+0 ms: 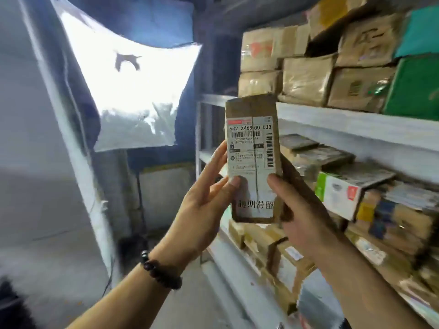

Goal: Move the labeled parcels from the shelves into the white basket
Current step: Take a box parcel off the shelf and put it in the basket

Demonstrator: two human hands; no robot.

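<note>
Left hand: thumb on label face, fingers along left edge. Right hand: thumb on front, fingers wrapped behind right edge. Both grip cardboard parcel, upright, clear of shelves, shipping label facing camera, probably for checking. Beaded bracelet on left wrist. Metal shelves at right, cartons crowding front edges. Bright plastic sheet at left. White basket out of view.

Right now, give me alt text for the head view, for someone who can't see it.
Two hands hold a small brown parcel upright, its white label facing the camera: left hand at its left edge, right hand at its right. Shelves on the right are packed with more boxes; a bright sheet hangs at left.
</note>
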